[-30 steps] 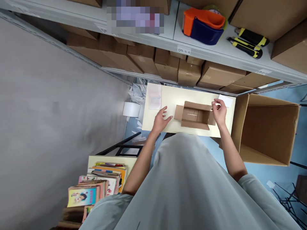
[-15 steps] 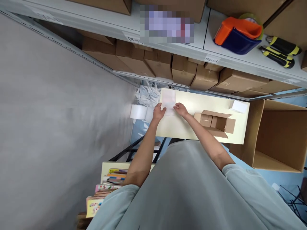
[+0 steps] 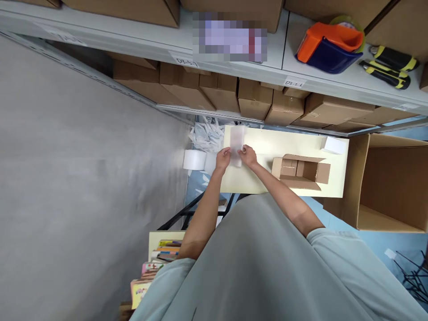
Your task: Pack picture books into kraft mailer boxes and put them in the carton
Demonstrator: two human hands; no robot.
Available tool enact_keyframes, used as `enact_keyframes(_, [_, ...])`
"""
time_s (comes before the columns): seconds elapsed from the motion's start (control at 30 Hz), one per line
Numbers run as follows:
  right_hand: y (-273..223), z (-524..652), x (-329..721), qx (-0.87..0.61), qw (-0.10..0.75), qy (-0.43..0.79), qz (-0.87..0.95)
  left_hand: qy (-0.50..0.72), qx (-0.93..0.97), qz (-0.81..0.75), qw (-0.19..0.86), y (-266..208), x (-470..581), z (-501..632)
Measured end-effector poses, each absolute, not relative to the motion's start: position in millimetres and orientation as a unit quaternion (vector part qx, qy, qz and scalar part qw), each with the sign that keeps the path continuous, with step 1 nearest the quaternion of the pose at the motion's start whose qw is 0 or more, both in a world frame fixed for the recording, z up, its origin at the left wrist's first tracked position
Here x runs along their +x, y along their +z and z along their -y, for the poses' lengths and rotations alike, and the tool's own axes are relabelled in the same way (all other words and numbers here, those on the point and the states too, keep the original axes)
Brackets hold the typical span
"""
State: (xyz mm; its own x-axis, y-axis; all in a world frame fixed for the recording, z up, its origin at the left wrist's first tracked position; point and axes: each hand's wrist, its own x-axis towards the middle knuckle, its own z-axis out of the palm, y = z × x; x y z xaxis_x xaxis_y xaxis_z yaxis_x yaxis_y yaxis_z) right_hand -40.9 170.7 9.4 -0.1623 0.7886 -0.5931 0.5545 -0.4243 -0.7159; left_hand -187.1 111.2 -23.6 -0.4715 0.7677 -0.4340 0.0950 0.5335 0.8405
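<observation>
A pale, translucent plastic packet (image 3: 237, 136) lies near the left end of the cream tabletop (image 3: 254, 183). It looks like a narrow upright strip, whitish with a faint pink tint; its contents cannot be made out. My left hand (image 3: 223, 160) pinches its left edge with fingers closed. On the opposite side my right hand (image 3: 248, 156) grips the right edge, thumb and fingers pressed together. To the right of my right forearm stands a small open cardboard box (image 3: 299, 182) with its flaps spread. A small white box (image 3: 334, 145) sits at the table's far right corner.
A large open carton (image 3: 349, 178) adjoins the table's right end. White rolls (image 3: 194, 159) and crumpled plastic bags (image 3: 207, 135) lie left of it. Above runs a shelf (image 3: 230, 67) with cardboard boxes, an orange-and-blue tape dispenser (image 3: 329, 47) and cutters (image 3: 388, 73). A grey wall (image 3: 83, 178) bounds the left.
The packet has become narrower, as if folded lengthwise. Both hands have drawn closer together along its sides, and my right hand has shifted slightly left.
</observation>
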Motion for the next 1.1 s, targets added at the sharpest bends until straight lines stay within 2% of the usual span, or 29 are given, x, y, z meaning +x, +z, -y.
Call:
enact_keyframes(0.23, [114, -132, 50, -0.514, 0.223, 0.626, 0.542, 0.433, 0.299, -0.673, 0.52, 68, -163, -78])
enact_keyframes(0.33, [147, -113, 104, -0.531, 0.252, 0.618, 0.522, 0.41, 0.312, -0.635, 0.576, 104, -130, -60])
enact_keyframes(0.47, [163, -97, 172, -0.587, 0.293, 0.598, 0.46, 0.384, 0.339, -0.591, 0.623, 127, -71, -54])
enact_keyframes(0.67, [179, -94, 263, -0.628, 0.338, 0.531, 0.457, 0.366, 0.42, -0.552, 0.621, 147, 19, -67])
enact_keyframes(0.8, [198, -109, 308, -0.646, 0.362, 0.434, 0.513, 0.313, 0.515, -0.592, 0.535, 152, 51, -74])
enact_keyframes(0.93, [209, -133, 329, -0.608, 0.297, 0.347, 0.649, 0.215, 0.613, -0.619, 0.441, 141, 60, -69])
enact_keyframes(1.1, [203, -155, 322, -0.537, 0.111, 0.286, 0.786, 0.165, 0.655, -0.631, 0.383, 125, 63, -50])
